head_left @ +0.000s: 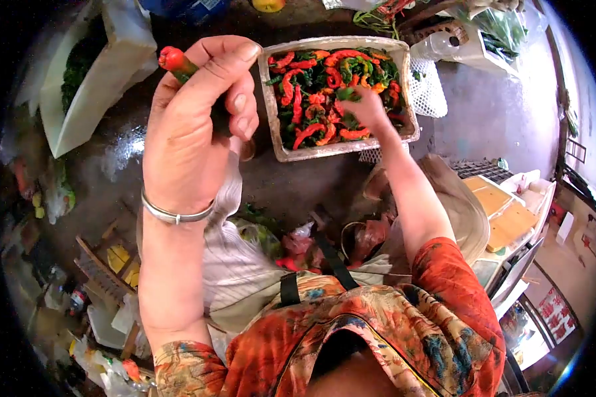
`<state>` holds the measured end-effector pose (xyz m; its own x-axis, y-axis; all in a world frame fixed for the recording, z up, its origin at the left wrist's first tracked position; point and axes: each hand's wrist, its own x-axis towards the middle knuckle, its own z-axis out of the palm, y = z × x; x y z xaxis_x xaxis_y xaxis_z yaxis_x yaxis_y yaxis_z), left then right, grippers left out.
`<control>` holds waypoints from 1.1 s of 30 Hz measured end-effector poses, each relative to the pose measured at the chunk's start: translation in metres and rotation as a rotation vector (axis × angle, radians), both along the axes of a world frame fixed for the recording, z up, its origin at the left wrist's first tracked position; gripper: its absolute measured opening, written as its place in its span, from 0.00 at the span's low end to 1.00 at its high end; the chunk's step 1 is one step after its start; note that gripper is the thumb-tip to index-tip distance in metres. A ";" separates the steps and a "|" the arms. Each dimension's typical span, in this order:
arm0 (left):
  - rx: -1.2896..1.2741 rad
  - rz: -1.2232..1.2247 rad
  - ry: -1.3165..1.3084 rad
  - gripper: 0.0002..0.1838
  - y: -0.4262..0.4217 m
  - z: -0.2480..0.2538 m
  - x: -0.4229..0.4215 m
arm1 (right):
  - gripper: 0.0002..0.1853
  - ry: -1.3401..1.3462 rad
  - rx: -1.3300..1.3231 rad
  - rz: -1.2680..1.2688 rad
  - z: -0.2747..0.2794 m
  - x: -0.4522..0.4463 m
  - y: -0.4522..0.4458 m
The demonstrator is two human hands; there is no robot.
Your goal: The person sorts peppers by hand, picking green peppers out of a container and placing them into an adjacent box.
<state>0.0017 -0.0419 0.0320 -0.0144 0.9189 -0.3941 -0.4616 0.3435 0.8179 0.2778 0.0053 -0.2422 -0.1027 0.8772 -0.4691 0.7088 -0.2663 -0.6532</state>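
Raised at the left of the head view, my left hand [195, 109] is closed around a chili pepper [177, 61] with a red end and a dark green part. A silver bangle [177, 215] circles that wrist. My right hand [367, 109] reaches into a whitish foam box [343, 153] in front of me. Its blurred fingertips are among the peppers, by a green piece [348, 94]; whether they grip it cannot be told. Red, orange and dark green chili peppers [314, 129] fill the box.
Another white foam box [102, 86] with dark greens stands tilted at the left. A clear plastic bottle [434, 45] and white netting [429, 86] lie right of the peppers. Plastic bags [301, 241] sit between my legs. A cluttered table [510, 218] is at the right.
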 end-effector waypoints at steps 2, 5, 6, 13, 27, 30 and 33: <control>-0.014 0.038 -0.014 0.08 0.001 0.002 -0.002 | 0.33 0.362 -0.168 -0.202 -0.027 0.033 0.017; -0.015 0.062 -0.011 0.07 -0.001 0.003 -0.002 | 0.32 0.366 -0.185 -0.303 0.003 0.007 0.013; -0.002 0.043 -0.010 0.07 0.000 0.002 -0.002 | 0.25 0.192 -0.181 -0.119 -0.006 0.001 0.017; -0.086 0.065 0.020 0.03 0.002 0.004 0.005 | 0.23 -0.029 0.370 0.457 0.014 -0.119 0.019; -0.016 0.064 0.017 0.05 -0.002 0.004 -0.020 | 0.19 -0.349 0.095 0.746 0.016 -0.007 0.026; 0.024 0.096 -0.035 0.06 -0.001 0.005 -0.030 | 0.26 -0.061 0.363 0.616 -0.029 0.076 0.033; 0.056 0.091 -0.079 0.07 -0.001 0.005 -0.034 | 0.27 0.120 -0.030 0.263 0.004 0.069 0.042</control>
